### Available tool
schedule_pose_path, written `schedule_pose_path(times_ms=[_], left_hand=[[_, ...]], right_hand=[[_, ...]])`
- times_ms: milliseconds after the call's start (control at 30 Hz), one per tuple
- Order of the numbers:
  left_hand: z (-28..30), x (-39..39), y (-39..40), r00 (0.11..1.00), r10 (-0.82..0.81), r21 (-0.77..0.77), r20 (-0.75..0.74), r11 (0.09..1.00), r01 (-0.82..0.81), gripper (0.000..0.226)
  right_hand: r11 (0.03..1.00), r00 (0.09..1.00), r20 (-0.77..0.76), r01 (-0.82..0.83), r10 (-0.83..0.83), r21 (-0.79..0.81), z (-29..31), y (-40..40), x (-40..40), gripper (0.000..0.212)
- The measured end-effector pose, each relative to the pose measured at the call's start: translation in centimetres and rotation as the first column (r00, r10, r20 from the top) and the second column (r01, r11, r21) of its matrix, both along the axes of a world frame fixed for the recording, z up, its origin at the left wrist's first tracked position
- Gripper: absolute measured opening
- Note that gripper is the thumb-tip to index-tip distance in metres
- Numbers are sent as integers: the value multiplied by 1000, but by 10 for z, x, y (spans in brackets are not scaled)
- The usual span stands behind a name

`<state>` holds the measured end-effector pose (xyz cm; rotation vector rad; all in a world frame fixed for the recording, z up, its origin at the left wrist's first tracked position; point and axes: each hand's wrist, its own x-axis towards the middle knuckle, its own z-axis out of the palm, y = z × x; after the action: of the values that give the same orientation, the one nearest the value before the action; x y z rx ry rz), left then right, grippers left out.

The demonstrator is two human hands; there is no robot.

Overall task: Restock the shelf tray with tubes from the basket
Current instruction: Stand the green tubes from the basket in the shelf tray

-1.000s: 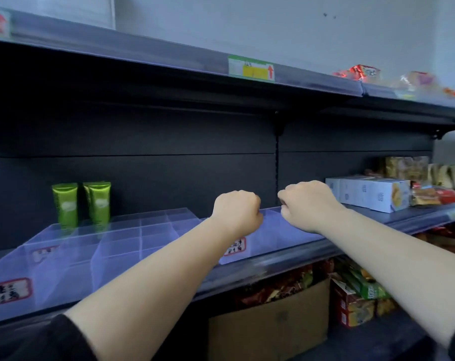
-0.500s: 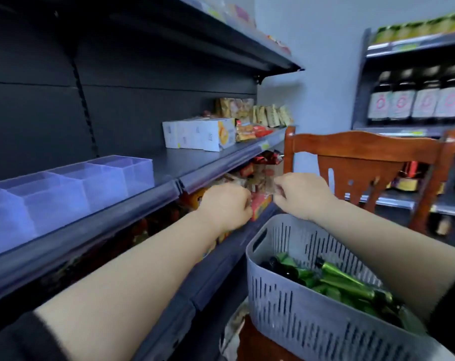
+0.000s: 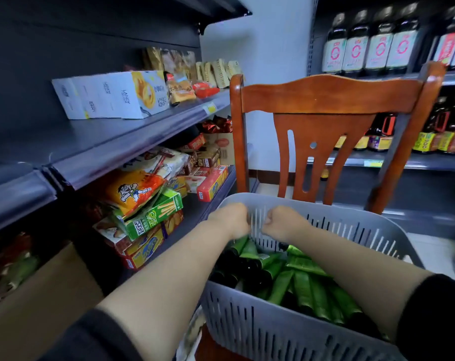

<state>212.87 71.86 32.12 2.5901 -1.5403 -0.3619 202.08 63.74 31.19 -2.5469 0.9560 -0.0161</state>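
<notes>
Many green tubes [image 3: 303, 284] are heaped in the grey basket [image 3: 286, 332]; left hand [image 3: 230, 220] and right hand [image 3: 283, 222] are held above them, curled; whether anything is gripped cannot be told.

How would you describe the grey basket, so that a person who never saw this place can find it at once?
Start at the brown wooden chair standing in the aisle between the two shelving units. The grey plastic basket sits right in front of its backrest, with both hands reaching inside. It is the only slotted-wall container here, and it is filled with green tubes.
</notes>
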Motion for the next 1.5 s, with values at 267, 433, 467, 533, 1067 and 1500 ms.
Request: schedule_pose_path(times_ms=[267, 433, 467, 533, 1067, 1500], left_hand=[[-65, 20, -5, 997, 53, 89, 55, 994, -58, 25], [-71, 24, -14, 998, 43, 140, 41, 989, -48, 29], [-73, 24, -15, 998, 52, 145, 26, 988, -55, 29], [-75, 25, -16, 997, 71, 144, -7, 987, -69, 34], [-38, 21, 11, 546, 276, -7, -791, 888, -460, 18], [88, -5, 114, 436, -178, -438, -882, 649, -622, 19]], right_hand=[[906, 983, 6, 168, -184, 388, -64, -16, 31, 20], [786, 952, 45, 223, -303, 576, -95, -20, 39, 20], [766, 942, 72, 219, -327, 605, -98, -18, 40, 29], [724, 923, 107, 213, -369, 657, -102, -17, 42, 52], [610, 865, 7, 347, -502, 713, -39, -29, 9, 16], [906, 598, 693, 151, -402, 395, 112, 43, -43, 49]])
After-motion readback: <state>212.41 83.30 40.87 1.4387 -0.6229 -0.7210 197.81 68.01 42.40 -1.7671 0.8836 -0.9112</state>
